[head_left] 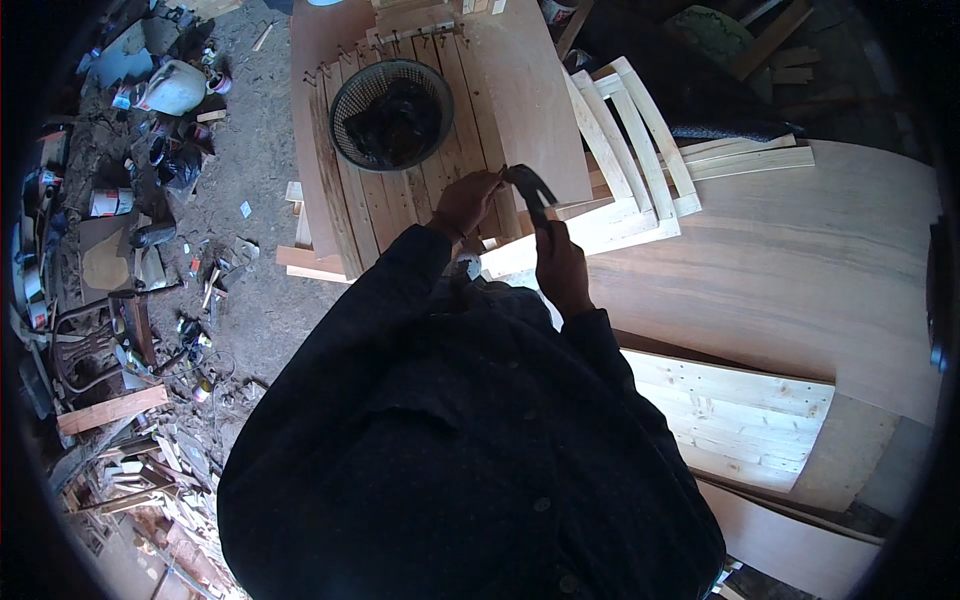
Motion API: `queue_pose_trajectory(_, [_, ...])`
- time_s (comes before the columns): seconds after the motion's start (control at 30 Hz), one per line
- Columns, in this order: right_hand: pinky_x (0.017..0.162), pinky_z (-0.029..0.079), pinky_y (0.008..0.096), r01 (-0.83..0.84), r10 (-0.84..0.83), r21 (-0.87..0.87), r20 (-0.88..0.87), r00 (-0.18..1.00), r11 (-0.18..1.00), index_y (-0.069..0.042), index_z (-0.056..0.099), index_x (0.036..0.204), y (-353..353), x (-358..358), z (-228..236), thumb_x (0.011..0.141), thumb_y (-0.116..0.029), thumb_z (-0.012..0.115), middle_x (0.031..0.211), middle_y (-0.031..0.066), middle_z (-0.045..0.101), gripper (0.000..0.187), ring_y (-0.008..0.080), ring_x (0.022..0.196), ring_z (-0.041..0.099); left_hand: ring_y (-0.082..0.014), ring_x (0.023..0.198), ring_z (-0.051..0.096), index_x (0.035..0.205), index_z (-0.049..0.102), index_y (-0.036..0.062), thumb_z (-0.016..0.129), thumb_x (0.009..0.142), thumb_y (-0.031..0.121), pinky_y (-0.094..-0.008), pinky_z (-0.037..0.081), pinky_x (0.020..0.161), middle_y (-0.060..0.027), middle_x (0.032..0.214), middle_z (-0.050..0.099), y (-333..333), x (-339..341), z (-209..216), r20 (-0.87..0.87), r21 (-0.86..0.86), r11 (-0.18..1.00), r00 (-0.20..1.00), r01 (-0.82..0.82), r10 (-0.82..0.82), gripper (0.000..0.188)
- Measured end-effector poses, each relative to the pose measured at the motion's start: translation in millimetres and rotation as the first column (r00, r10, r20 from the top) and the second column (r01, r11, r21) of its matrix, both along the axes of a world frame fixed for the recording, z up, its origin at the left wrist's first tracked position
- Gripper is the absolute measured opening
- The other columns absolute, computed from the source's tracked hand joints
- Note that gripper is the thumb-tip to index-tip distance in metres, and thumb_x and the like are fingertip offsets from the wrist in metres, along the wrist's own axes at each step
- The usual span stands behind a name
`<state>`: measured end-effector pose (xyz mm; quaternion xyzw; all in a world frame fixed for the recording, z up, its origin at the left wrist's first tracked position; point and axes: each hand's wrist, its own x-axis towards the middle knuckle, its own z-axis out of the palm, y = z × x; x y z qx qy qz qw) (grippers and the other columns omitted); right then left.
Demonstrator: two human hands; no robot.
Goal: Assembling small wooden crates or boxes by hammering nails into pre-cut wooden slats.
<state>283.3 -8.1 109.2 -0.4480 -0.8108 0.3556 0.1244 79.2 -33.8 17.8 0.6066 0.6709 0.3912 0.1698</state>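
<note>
Pincers [530, 188], dark metal, curved head, sit between both hands just above the slatted wood panel [400, 170], near its right edge. Right hand [562, 268] wraps the handles, fingers curled shut around them. Left hand [466, 203] is up at the head; fingers pinched together on something small at the tool's tip, too small to identify, possibly a nail. Judgement: looks like a fastener being set or gripped in the tool, both hands busy with alignment, not yet applied to the wood. Next move would call for a steady grip on the handles and the left fingers clear of the head before any squeeze. Outward: a round black mesh basket [392, 112] with dark contents rests on the slats just beyond the hands. Pale wooden frames [640, 150] are stacked to the right, overlapping a big plywood sheet [800, 260]. A light plank panel [740, 420] lies nearer the body. Dirt floor [250, 200] on the left, littered with scraps and cans.
</note>
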Motion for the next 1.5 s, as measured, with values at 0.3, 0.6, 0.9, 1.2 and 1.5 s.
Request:
queue_pose_trajectory(0.3, [0.064, 0.048, 0.0558, -0.03, 0.037, -0.055, 0.147, 0.988, 0.998, -0.005, 0.045, 0.106, 3.6, -0.6, 6.3, 0.098, -0.028, 0.044, 0.081, 0.0269, 0.063, 0.025, 0.0474, 0.077, 0.061, -0.0329, 0.09, 0.059, 0.102, 0.063, 0.0086, 0.055, 0.09, 0.016, -0.0427, 0.049, 0.079, -0.0135, 0.093, 0.062, 6.0, -2.3, -14.7, -0.085, -0.039, 0.999, 0.996, 0.036, -0.039, 0.016])
queue_pose_trajectory(0.6, [0.054, 0.046, 0.0491, 0.14, -0.102, 0.105, -0.307, 0.946, 0.985, -0.001, 0.049, 0.101, -7.7, -5.0, 26.5, 0.097, -0.02, 0.045, 0.075, 0.024, 0.061, 0.019, 0.0452, 0.068, 0.06, -0.0314, 0.09, 0.059, 0.094, 0.065, 0.0069, 0.059, 0.087, 0.014, -0.0422, 0.049, 0.078, -0.0116, 0.092, 0.062, 5.2, -1.4, -21.2, -0.11, 0.057, 0.998, 0.994, -0.008, 0.014, 0.012])
queue_pose_trajectory(0.9, [0.055, 0.045, 0.0489, 0.128, -0.127, 0.019, -0.042, 0.991, 0.992, -0.005, 0.05, 0.106, -1.6, 24.5, -26.2, 0.098, -0.026, 0.041, 0.077, 0.0238, 0.061, 0.024, 0.0448, 0.072, 0.06, -0.0318, 0.094, 0.059, 0.099, 0.062, 0.0059, 0.058, 0.088, 0.012, -0.0401, 0.05, 0.081, -0.0133, 0.098, 0.062, -22.6, -10.3, 23.3, 0.023, 0.105, 0.994, 0.999, -0.036, 0.034, 0.013])
queue_pose_trajectory(1.2, [0.048, 0.042, 0.0366, 0.218, -0.209, 0.053, -0.143, 0.967, 0.974, -0.003, 0.056, 0.095, -0.8, 64.1, -73.8, 0.098, -0.026, 0.046, 0.06, 0.0106, 0.056, 0.026, 0.0221, 0.051, 0.056, -0.0395, 0.096, 0.062, 0.105, 0.06, 0.0007, 0.055, 0.081, 0.012, -0.0473, 0.051, 0.082, -0.0276, 0.108, 0.06, 11.8, -148.5, 74.9, -0.306, -0.616, 0.711, 0.935, -0.338, 0.18, 0.027])
queue_pose_trajectory(1.5, [0.048, 0.042, 0.0413, 0.405, -0.433, -0.237, -0.077, 0.898, 0.883, -0.001, 0.057, 0.092, -33.4, 71.3, -77.4, 0.097, -0.027, 0.046, 0.062, 0.0139, 0.057, 0.028, 0.0274, 0.054, 0.058, -0.0393, 0.098, 0.062, 0.105, 0.06, -0.0008, 0.066, 0.077, 0.021, -0.0453, 0.052, 0.084, -0.0263, 0.102, 0.063, 23.5, -168.5, 8.6, -0.419, -0.433, 0.78, 0.867, -0.451, 0.269, 0.036])
